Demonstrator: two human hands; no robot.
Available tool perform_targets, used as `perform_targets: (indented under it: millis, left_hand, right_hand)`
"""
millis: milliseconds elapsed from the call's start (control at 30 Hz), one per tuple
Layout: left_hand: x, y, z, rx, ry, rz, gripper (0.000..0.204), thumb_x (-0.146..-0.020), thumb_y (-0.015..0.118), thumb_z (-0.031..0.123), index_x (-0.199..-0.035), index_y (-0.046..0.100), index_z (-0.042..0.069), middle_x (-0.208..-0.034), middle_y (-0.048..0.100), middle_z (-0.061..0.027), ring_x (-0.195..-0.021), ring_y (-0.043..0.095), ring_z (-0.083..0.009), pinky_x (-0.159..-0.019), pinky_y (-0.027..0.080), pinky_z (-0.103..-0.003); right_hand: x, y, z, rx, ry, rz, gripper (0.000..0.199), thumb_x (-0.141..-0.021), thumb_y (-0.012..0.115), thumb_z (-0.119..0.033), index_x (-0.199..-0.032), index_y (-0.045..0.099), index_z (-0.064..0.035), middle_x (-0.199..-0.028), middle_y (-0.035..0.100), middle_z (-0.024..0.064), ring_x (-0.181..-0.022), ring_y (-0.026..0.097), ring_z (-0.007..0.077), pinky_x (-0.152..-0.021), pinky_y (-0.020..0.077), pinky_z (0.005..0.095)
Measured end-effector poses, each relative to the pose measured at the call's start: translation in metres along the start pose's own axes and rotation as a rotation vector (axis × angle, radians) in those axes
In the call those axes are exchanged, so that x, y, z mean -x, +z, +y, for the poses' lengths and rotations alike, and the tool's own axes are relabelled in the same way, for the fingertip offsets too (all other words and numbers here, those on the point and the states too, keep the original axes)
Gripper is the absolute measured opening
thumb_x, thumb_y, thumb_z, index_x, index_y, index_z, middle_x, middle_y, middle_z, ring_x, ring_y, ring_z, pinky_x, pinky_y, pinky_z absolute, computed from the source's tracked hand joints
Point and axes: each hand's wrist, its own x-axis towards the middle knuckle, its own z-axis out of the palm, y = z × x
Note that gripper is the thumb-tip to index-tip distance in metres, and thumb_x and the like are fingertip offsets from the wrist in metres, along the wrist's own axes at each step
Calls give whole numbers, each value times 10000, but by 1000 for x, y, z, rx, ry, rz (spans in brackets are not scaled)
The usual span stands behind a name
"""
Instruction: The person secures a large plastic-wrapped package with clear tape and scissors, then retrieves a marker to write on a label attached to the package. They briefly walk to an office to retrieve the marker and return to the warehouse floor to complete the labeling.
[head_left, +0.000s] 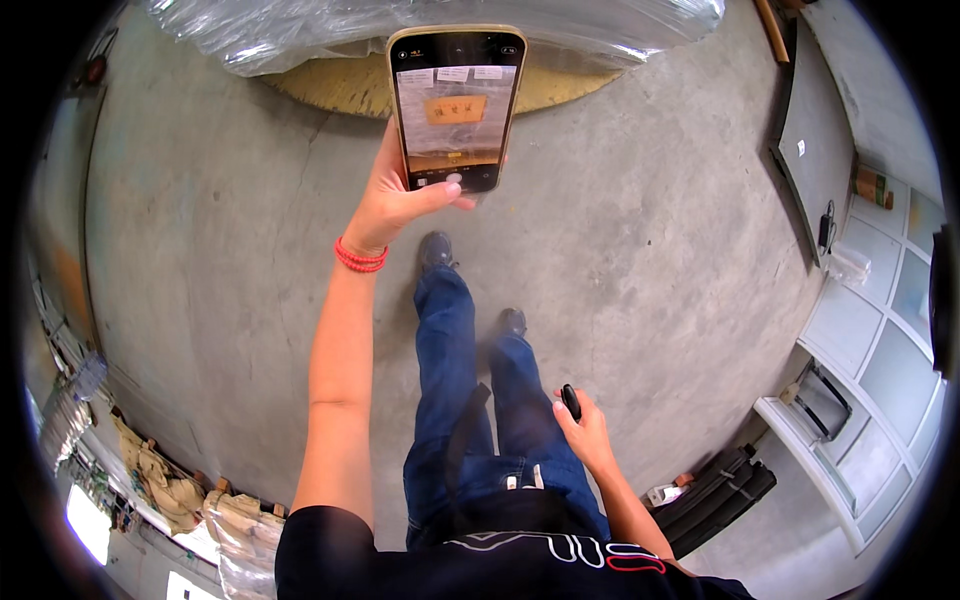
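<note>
My left hand (405, 198) is closed around a smartphone (455, 112) in a pale case, raised upright in front of me. The thumb rests on the round button at the bottom of its screen. On that screen a camera picture shows an orange-brown label with white papers above it. A red bead bracelet (360, 256) circles my left wrist. Down by my right thigh, my right hand (585, 428) is closed on a small black object (571, 402), mostly hidden by the fingers, so its kind is unclear.
Ahead stands a load in clear plastic wrap (300, 35) on a yellow base (330, 88). Grey concrete floor (640, 230) surrounds my feet. A dark panel (810, 150) and a white cabinet (865, 310) are at the right. Black cases (715, 495) lie low right, brown sacks (165, 475) low left.
</note>
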Motion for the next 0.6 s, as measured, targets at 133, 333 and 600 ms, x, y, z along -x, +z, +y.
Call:
perform_targets:
  millis: [133, 333, 600]
  left_hand:
    - [-5, 1, 1, 6, 0, 7, 686, -708, 547, -15, -1317, 246, 80, -1188, 482, -256, -1033, 546, -370, -656, 566, -317]
    - [-7, 0, 1, -12, -1, -4, 687, -706, 545, -14, -1318, 249, 85, -1189, 481, -256, -1036, 544, -371, -652, 565, -314]
    - [-11, 2, 2, -27, 22, -8, 702, -707, 547, -10, -1325, 232, 96, -1198, 474, -255, -1038, 543, -371, -651, 566, -318]
  right_hand:
    - [-4, 0, 4, -2, -11, -4, 286, -803, 591, -218, -967, 563, 16, -786, 584, 151, -701, 555, 217, -655, 440, 317]
    - [-4, -1, 3, -16, -5, -3, 280, -802, 591, -219, -957, 565, 13, -776, 579, 150, -686, 550, 215, -638, 437, 314]
    - [-6, -4, 3, -12, 8, -10, 287, -804, 592, -220, -980, 568, 6, -794, 587, 157, -695, 556, 216, -645, 440, 311]
